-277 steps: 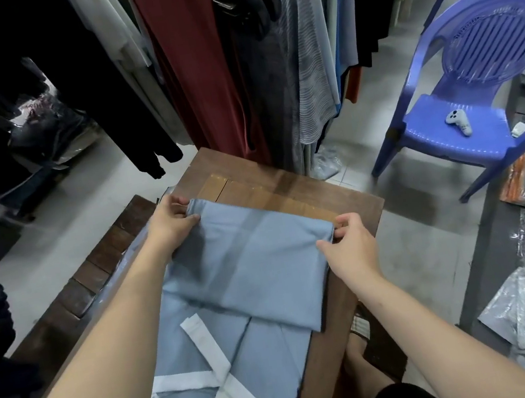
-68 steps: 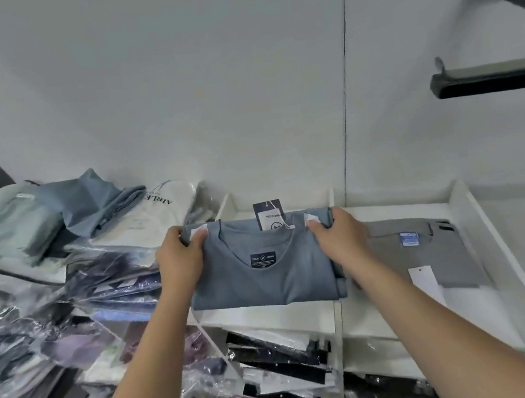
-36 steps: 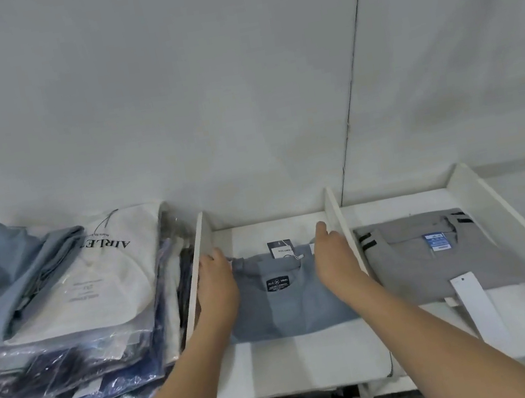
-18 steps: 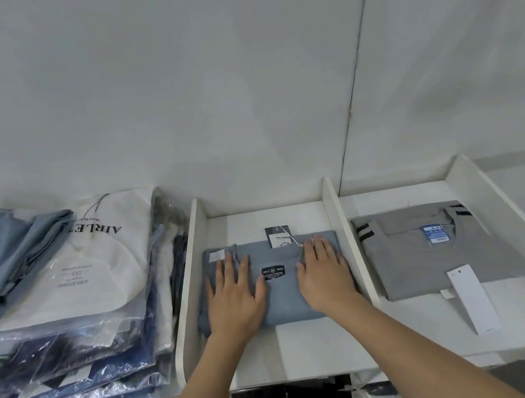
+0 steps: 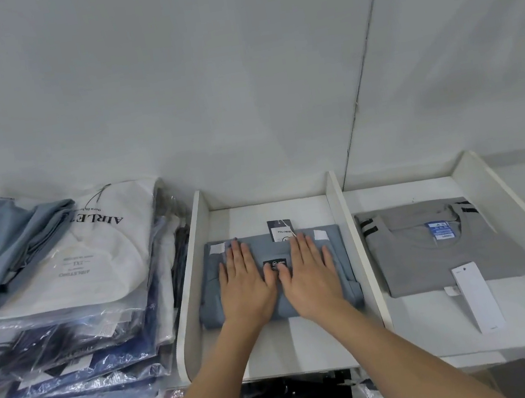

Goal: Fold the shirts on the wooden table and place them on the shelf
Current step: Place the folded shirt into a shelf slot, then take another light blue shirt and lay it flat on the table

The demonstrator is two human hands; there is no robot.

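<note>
white boxy shelf [image 5: 191,280], folded blue shirt [image 5: 209,289]

On the shelf [image 5: 339,220], the folded shirt [image 5: 210,294] lies left of the second shirt [image 5: 438,259].

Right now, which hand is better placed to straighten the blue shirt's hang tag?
Likely the right hand: its fingertips lie beside the hang tag; the left hand rests flat farther left on the blue shirt.
</note>
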